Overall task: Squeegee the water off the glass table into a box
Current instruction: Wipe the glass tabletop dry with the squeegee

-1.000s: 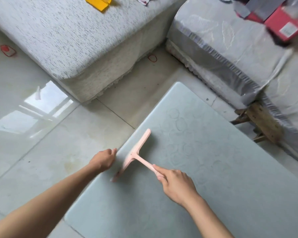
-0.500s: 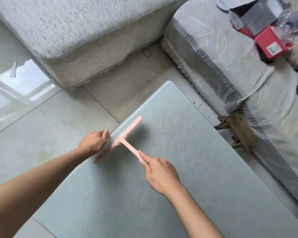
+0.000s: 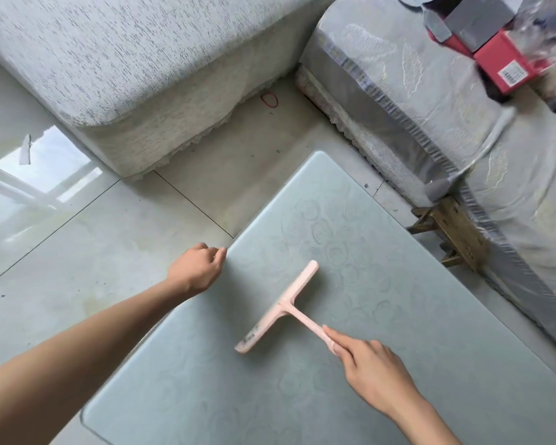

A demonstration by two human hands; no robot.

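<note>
A frosted glass table (image 3: 382, 380) with a faint rose pattern fills the lower right. On it lies a pink T-shaped squeegee (image 3: 281, 308), its blade flat on the glass and running diagonally, some way in from the left edge. My right hand (image 3: 373, 370) grips the end of its handle. My left hand (image 3: 196, 268) sits at the table's left edge with its fingers curled; nothing shows inside it. No box is visible near the table edge, and I cannot make out water on the glass.
A pale textured sofa block (image 3: 109, 59) stands at the back left, a grey-covered sofa (image 3: 430, 107) along the right with a red box (image 3: 501, 70) on it. A small wooden stool (image 3: 456, 232) sits between table and sofa. A red rubber band (image 3: 269, 99) lies on the tiled floor.
The squeegee has moved from the table's left edge, right beside my left hand, back toward the middle of the glass. My left hand stays at the edge.
</note>
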